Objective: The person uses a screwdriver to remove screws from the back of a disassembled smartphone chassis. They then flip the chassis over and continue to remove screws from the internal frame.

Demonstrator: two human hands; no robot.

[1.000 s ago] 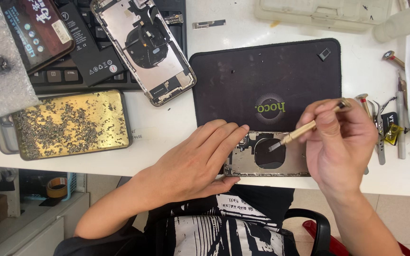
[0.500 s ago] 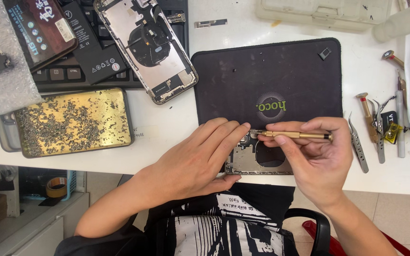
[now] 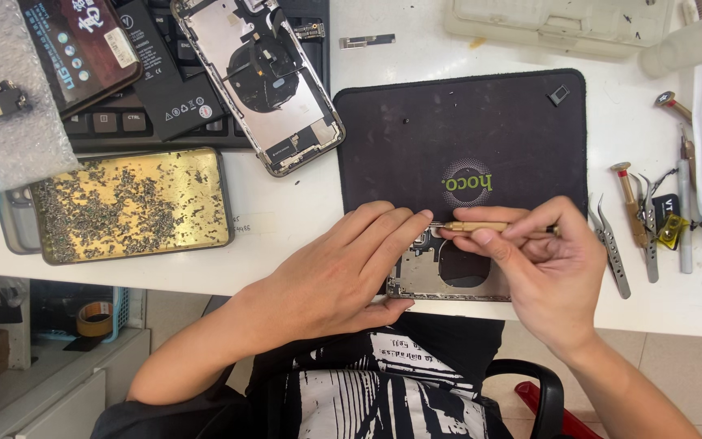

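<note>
Left hand (image 3: 343,272) pressing flat on phone frame (image 3: 448,276) at lower centre, right hand (image 3: 542,264) pinching brass screwdriver (image 3: 481,228) over it, counter (image 3: 286,219)

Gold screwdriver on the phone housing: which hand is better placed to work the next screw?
Right, probably. The right hand already grips the gold screwdriver, its tip at the top edge of the phone housing. The left hand lies flat, pinning the housing's left side on the black mat.

The scene is lit brightly and evenly from above, and only soft, short shadows are cast beneath the left hand (image 3: 343,272) and right hand (image 3: 550,272). Glare is seen on the white glossy tabletop (image 3: 286,219) left of the hands. Focus is kept sharp between the hands, while slight stretching is noticed toward the far corners.
</note>
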